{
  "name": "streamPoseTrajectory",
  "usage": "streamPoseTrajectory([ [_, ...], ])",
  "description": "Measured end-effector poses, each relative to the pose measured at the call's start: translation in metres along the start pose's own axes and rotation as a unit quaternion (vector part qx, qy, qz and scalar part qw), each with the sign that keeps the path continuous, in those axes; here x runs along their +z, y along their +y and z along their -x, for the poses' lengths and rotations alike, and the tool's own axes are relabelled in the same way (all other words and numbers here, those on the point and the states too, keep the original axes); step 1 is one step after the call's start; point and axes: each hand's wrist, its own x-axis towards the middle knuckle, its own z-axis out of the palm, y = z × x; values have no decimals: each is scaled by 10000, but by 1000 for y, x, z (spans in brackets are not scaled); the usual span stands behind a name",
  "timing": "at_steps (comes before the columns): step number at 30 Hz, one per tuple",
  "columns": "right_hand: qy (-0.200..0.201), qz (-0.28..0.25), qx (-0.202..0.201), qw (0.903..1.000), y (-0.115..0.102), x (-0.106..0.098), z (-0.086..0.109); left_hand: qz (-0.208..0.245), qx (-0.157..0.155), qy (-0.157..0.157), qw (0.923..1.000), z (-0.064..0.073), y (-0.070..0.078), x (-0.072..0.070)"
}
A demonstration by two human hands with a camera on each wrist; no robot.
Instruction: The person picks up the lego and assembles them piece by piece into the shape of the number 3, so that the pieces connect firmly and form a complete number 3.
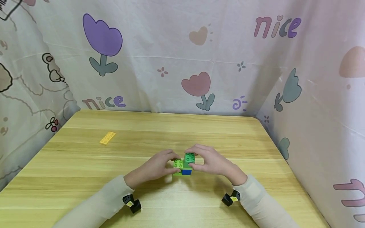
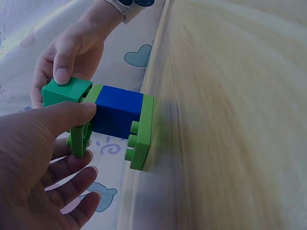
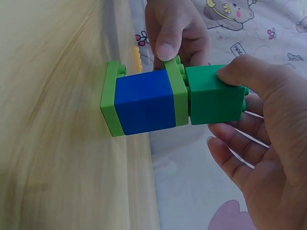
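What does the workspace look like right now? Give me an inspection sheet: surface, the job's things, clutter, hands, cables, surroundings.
Surface: light wooden table, grain running left to right.
Job's things: brick stack standing on the table; light green base plate, blue brick, light green plate, dark green brick on top.
Clutter: yellow plate lying flat, far left, apart from the stack.
Hands: left hand holds the stack's left side; right hand grips the dark green brick.
Cables: nothing seen.
Surroundings: printed cloth backdrop with tulips, hearts and "nice" on three sides.
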Motion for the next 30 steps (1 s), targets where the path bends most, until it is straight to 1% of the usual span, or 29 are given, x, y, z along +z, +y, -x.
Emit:
streamPoseTrajectory([
  [6,-37,14,88,10000,-1,-2,1,-33,9,36,10000,0,-1,2],
  [13,-178,1,334,9993,-6,-5,0,-61,-5,48,10000,0,-3,3],
  [21,-248,110,356,9990,-8,-3,-2,-45,92,109,9999,0,-4,5],
  [30,-219,-351,557,9976,-5,2,0,-44,12,74,10000,0,-3,3],
])
